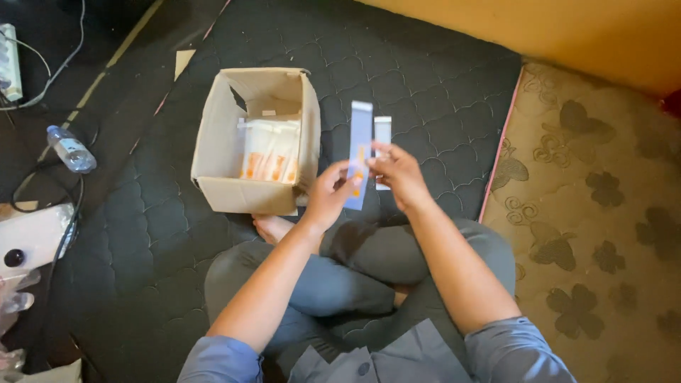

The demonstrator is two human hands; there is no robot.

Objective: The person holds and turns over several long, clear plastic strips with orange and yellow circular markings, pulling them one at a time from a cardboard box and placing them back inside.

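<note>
Both hands (365, 186) on flat packet (360, 152)

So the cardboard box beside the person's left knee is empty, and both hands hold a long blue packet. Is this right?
Not quite. The head view shows the cardboard box holds white and orange packets. The left hand and right hand do hold the long blue packet.

One head-worn camera looks steeply down, from close, over the person's crossed legs onto the dark quilted mat (433, 92).
</note>
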